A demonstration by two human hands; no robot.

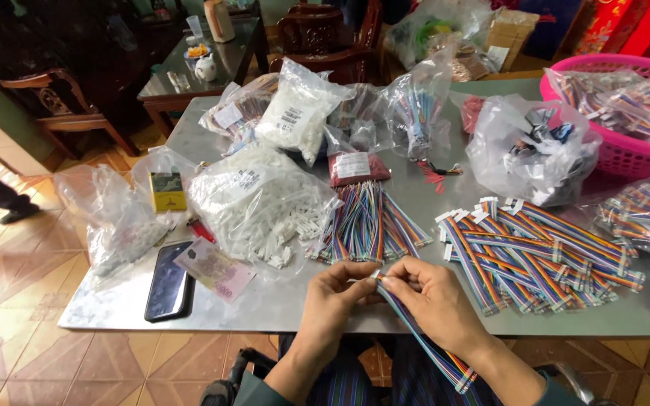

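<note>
Both grips pinch the top end of one rainbow ribbon cable [422,331]: our left hand [336,289] and right hand [434,301] meet fingertip to fingertip at it, just above the near edge of the surface [280,304]. The cable's tail hangs off toward our lap, white connector at the bottom. Risk: the dangling end could snag and pull the cable out of the pinch. Loose white connectors [280,244] lie just beyond the left hand, finished cables [535,256] piled to the right; a stray elbow could scatter either. Phone [168,282] sits near the edge.
</note>
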